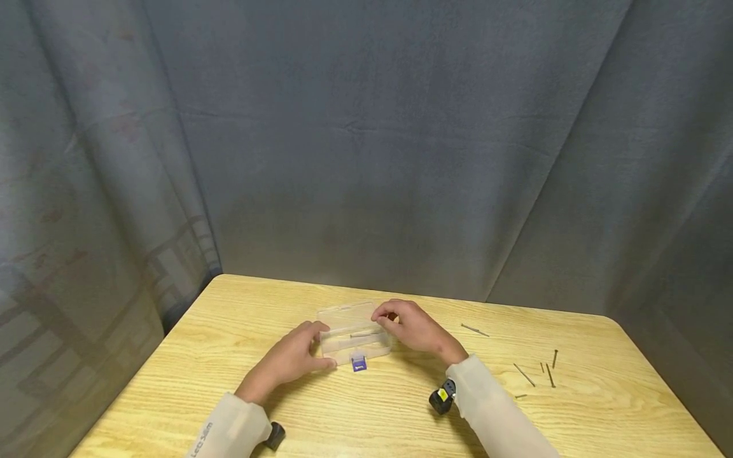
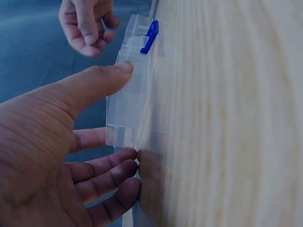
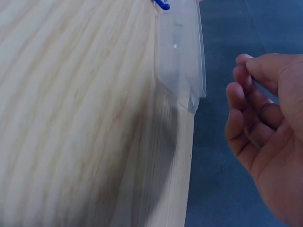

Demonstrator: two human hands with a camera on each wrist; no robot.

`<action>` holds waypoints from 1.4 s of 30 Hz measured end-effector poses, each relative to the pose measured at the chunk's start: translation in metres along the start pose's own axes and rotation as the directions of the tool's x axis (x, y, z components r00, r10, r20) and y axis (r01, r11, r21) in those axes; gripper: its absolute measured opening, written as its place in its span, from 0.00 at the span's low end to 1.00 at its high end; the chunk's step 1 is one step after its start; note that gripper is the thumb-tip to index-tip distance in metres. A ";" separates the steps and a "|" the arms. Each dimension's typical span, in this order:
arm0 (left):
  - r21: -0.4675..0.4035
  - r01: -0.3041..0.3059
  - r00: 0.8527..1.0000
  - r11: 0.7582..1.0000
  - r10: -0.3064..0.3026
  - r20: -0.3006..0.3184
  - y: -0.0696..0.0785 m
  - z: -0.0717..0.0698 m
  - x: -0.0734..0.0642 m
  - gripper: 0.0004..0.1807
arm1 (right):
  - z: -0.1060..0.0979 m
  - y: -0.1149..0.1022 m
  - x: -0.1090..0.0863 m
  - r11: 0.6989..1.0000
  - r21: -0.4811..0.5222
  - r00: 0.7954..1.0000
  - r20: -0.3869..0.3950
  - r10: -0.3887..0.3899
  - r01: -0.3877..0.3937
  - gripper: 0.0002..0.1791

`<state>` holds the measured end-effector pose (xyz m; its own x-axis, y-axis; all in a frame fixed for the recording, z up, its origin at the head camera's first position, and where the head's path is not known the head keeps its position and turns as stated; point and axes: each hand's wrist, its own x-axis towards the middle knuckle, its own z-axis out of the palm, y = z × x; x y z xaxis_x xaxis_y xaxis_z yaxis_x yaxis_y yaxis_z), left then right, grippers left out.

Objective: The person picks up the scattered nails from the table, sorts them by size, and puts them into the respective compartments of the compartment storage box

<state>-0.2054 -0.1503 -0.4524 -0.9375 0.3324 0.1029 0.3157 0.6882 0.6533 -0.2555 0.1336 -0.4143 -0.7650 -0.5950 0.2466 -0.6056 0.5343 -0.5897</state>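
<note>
A clear plastic box [image 1: 372, 351] with a blue latch [image 1: 359, 363] lies on the table, its lid [image 1: 346, 314] tipped back. Inside lies a thin metal nail [image 1: 364, 334]. At the box's left end my left hand [image 1: 294, 356] grips it, the thumb on the front wall and a finger reaching behind. My right hand [image 1: 413, 326] hovers over the right end with loosely bent fingers. In the right wrist view, the right hand's thumb and index fingertips [image 3: 242, 59] come together; I see nothing between them. The nail is hidden in both wrist views.
On the right of the wooden table [image 1: 343, 416] lie loose nails: one near the back [image 1: 474, 330], a long one [image 1: 523, 374], a dark one [image 1: 550, 375] and several others. A grey curtain [image 1: 355, 159] hangs behind the table's back edge.
</note>
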 end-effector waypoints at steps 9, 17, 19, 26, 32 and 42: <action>0.016 -0.009 1.000 1.000 0.009 0.006 0.000 -0.001 -0.002 0.38 | -0.010 0.007 -0.025 0.993 -0.066 0.995 -0.038 0.092 -0.094 0.06; 0.007 -0.021 1.000 1.000 0.020 0.011 0.001 -0.001 -0.002 0.38 | -0.024 0.020 -0.052 0.983 -0.090 0.985 -0.076 0.153 -0.159 0.05; 0.008 -0.018 1.000 1.000 0.018 0.016 0.000 0.000 -0.002 0.38 | -0.028 0.024 -0.060 0.981 -0.099 0.983 -0.087 0.160 -0.169 0.05; -0.020 -0.005 1.000 1.000 0.005 0.019 -0.001 -0.001 -0.004 0.38 | -0.037 0.028 -0.088 0.976 -0.108 0.980 -0.086 0.182 -0.191 0.04; -0.034 -0.005 1.000 0.999 0.006 0.015 -0.001 -0.004 -0.006 0.37 | -0.048 0.029 -0.108 0.971 -0.116 0.977 -0.070 0.200 -0.207 0.04; -0.043 -0.018 1.000 0.999 0.019 0.011 0.001 -0.007 -0.007 0.35 | -0.064 0.047 -0.129 0.931 -0.194 0.948 -0.135 0.287 -0.309 0.04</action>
<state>-0.1994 -0.1565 -0.4476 -0.9298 0.3524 0.1067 0.3260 0.6534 0.6832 -0.1991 0.2741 -0.4248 -0.9288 -0.3301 0.1685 -0.3699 0.7979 -0.4760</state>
